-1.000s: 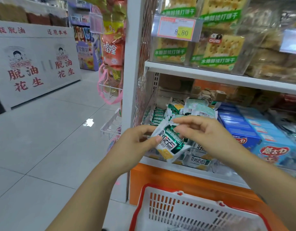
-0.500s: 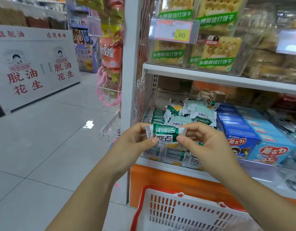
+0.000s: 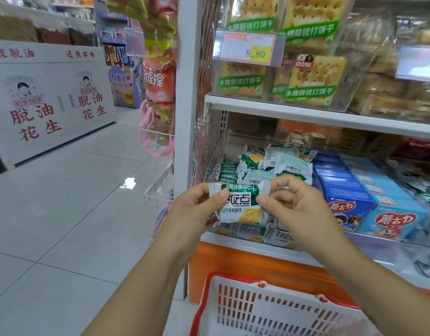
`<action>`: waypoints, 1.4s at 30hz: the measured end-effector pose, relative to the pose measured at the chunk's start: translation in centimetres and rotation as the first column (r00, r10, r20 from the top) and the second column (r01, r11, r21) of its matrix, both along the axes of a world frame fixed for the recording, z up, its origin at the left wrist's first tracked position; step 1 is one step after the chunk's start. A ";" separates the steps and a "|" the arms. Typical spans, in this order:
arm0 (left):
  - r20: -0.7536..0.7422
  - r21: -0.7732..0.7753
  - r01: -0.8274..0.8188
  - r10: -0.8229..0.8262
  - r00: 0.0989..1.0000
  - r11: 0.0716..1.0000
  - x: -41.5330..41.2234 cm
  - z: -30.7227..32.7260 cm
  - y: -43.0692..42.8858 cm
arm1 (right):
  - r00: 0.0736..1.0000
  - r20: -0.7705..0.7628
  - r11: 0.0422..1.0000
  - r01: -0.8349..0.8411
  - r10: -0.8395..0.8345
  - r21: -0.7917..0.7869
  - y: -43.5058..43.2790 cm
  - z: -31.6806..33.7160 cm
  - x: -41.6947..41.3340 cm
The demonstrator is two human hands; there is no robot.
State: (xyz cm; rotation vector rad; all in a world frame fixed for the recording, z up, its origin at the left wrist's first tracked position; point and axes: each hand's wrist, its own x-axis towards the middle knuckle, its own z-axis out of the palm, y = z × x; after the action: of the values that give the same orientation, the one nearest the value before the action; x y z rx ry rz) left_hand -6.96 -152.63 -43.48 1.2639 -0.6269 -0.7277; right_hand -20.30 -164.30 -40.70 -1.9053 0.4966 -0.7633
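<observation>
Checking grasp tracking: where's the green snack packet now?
Head view, centre: the green snack packet is pinched between left hand and right hand, before the packet pile, above the red-rimmed basket.

Shop; price tag [image 3: 249, 50]; stocked snack shelves [image 3: 306, 112]

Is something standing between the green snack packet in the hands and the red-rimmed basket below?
Nothing visible does. The left hand and the right hand pinch the packet by its two ends in front of the shelf. The basket sits open-topped lower down, nearer the person, and the drop between them looks clear.
</observation>
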 end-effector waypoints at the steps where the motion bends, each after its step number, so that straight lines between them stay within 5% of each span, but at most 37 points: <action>1: -0.044 0.006 -0.023 0.024 0.999 1.000 -0.2 0.0 -0.2 | 1.000 -0.004 1.000 -0.002 0.002 0.028 -0.1 0.0 0.1; 8: -0.229 0.059 -0.145 0.155 0.961 0.988 -0.5 -0.2 -0.5 | 0.980 -0.160 0.974 -0.081 0.116 0.213 0.0 -0.8 0.1; 14: -0.403 -0.015 0.038 -0.041 0.914 0.999 -0.3 -0.3 0.0 | 0.996 -0.086 0.950 0.026 0.000 0.310 -0.8 -0.3 0.6; 23: -0.506 0.035 0.035 -0.013 0.863 0.999 -0.6 -0.4 -0.3 | 1.000 0.026 0.775 -0.019 0.003 0.632 -0.7 0.3 0.7; 35: -0.448 0.089 -0.017 0.055 0.892 0.996 -0.2 -0.3 -0.2 | 0.999 -0.039 0.748 0.028 -0.003 0.663 -1.8 0.0 0.5; 42: -0.066 0.141 -0.039 0.048 0.997 0.989 0.5 -0.2 0.1 | 0.987 -0.142 0.911 -0.008 0.073 0.413 -2.1 0.2 0.1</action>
State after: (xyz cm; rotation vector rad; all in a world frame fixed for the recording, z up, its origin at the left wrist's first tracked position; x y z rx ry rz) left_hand -6.45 -152.53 -43.70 1.3708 -0.4967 -0.7868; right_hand -20.24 -166.42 -40.48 -1.5774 0.6560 -0.4397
